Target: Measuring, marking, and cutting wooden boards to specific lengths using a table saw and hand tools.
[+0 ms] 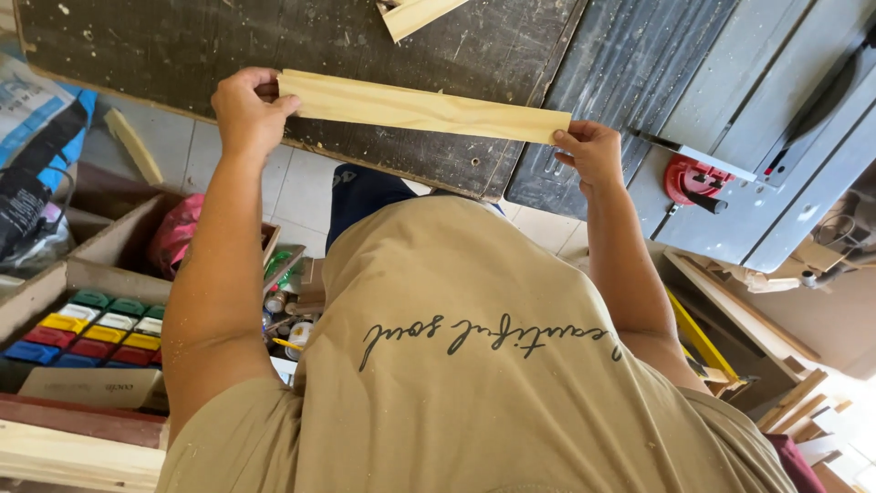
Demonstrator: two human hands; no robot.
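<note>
Head view. You hold a pale pine strip (422, 109) by its two ends, level above the near edge of the dark, sawdust-flecked workbench top (274, 46). Your left hand (245, 111) closes over the strip's left end, thumb on the upper face and fingers curled beneath it. Your right hand (591, 151) pinches the right end between thumb and fingertips, narrow and firm. The strip runs slightly downhill from left to right and appears to hang just clear of the bench rather than rest on it; whether it touches cannot be told.

To the right of the strip lies the grey table saw (776, 137), with a red knob (689, 178) just beyond your right hand. A second offcut of pale wood (415, 14) lies on the bench beyond the strip. Below the strip's left end, on the floor side of the bench, sit a wooden crate (100, 256) and a tray of coloured blocks (91, 333).

The step in hand seems to be inspecting or positioning the strip. Judged from this pose, the next move calls for keeping both grips steady and the strip level as you carry it to its place beside the saw.
</note>
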